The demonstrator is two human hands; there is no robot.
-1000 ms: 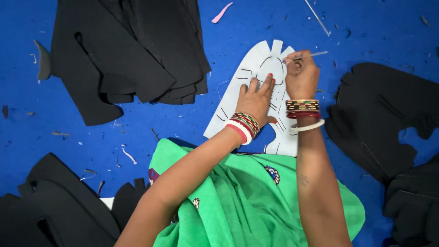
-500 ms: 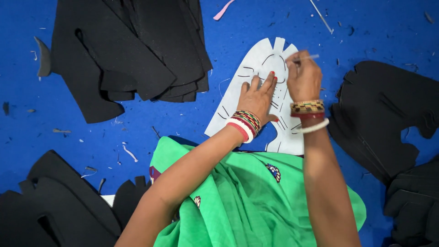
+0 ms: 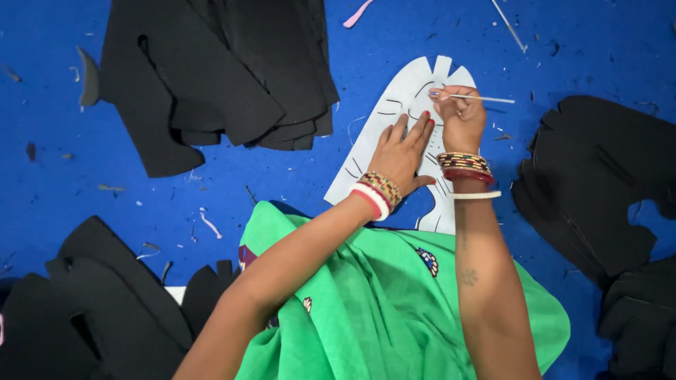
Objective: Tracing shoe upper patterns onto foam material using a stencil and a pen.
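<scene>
A white paper pattern (image 3: 394, 105) with dark slots and lines lies flat on the blue surface (image 3: 282, 176). My left hand (image 3: 403, 153) presses down on it with fingers spread flat. My right hand (image 3: 459, 118) is closed around a thin white pen-like stick (image 3: 486, 98), whose tip touches the pattern near its notched top edge. Both wrists wear bangles. Green cloth (image 3: 380, 309) covers my lap below the arms and hides the pattern's lower edge.
A stack of black cut pieces (image 3: 211, 77) lies at the upper left. More black pieces lie at the right (image 3: 598, 183) and lower left (image 3: 91, 302). Small scraps and a pink strip (image 3: 358, 14) dot the blue surface.
My right hand has shifted slightly down the pattern with the stick; my left hand stays pressed on the pattern.
</scene>
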